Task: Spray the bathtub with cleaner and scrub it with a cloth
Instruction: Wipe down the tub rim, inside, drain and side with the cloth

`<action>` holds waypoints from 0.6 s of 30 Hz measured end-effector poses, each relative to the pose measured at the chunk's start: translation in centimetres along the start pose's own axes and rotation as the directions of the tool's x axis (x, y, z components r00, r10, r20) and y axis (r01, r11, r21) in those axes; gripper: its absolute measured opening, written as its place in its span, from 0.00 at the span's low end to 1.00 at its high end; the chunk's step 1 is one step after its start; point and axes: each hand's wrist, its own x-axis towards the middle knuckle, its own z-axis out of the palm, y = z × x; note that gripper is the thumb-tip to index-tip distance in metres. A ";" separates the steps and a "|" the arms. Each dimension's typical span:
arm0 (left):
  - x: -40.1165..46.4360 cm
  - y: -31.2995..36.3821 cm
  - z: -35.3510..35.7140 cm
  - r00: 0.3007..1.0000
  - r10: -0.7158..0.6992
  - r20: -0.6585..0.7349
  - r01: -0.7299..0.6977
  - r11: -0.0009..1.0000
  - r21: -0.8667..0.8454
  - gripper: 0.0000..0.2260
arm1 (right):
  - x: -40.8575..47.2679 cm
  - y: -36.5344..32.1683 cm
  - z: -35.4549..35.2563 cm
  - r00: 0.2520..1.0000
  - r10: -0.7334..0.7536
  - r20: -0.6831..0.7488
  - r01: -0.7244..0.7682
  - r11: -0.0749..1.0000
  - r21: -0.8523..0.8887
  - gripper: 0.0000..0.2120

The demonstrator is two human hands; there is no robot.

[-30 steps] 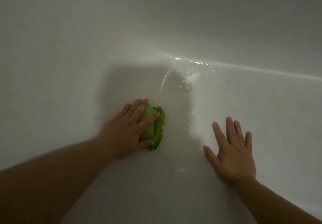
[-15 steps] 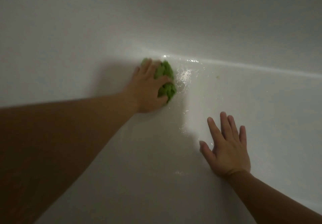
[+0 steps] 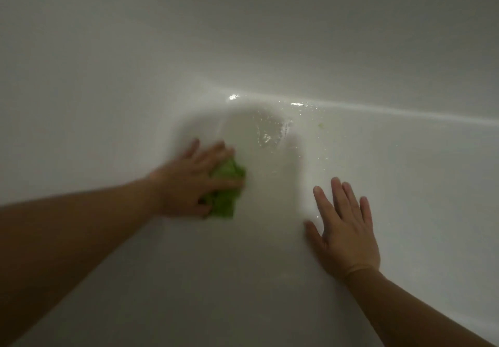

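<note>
Pressing a bunched green cloth [image 3: 225, 191] against the white bathtub [image 3: 405, 173], my left hand [image 3: 189, 182] lies over it with the fingers stretched forward and the thumb tucked round the cloth's near edge, so the cloth is pinned between my palm and the tub. The cloth pokes out on the right side of that hand (the hand itself is blurred, so I cannot tell exactly how each finger sits). It lies on the tub's curved inner surface, below and left of a wet patch [image 3: 270, 133] where droplets glint.

My right hand [image 3: 344, 228] rests flat on the tub wall, well apart from the cloth, fingers straight and slightly spread, thumb held out to the left, holding nothing. Both forearms reach in from the lower corners.

A bright line of reflected light [image 3: 405, 111] runs along the tub's curve toward the right edge, and a tiny greenish speck [image 3: 320, 125] sits just below that line, right of the wet patch.
</note>
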 end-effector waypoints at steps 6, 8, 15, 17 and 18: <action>9.6 -4.0 -3.8 0.825 -0.550 -0.133 0.517 0.828 -0.216 0.45 | 0.2 0.5 0.1 0.998 0.028 -0.064 -0.023 0.997 0.076 0.31; 11.8 -1.8 -4.0 0.815 -0.570 -0.109 0.505 0.789 -0.350 0.42 | 0.1 0.8 0.0 0.997 0.042 -0.065 -0.035 0.995 0.097 0.31; 5.9 10.9 -0.5 0.987 -0.155 -0.037 0.127 0.906 -0.404 0.34 | -3.2 5.9 -0.8 0.996 0.091 0.012 -0.092 0.994 0.066 0.32; 2.2 14.0 0.6 0.998 0.055 0.025 -0.042 0.934 -0.355 0.30 | -4.7 8.0 -1.1 0.990 0.134 0.032 -0.136 0.989 0.058 0.32; 0.8 14.8 1.2 0.990 0.133 0.038 -0.113 0.938 -0.327 0.28 | -5.2 9.0 -1.2 0.987 0.158 0.041 -0.160 0.986 0.053 0.32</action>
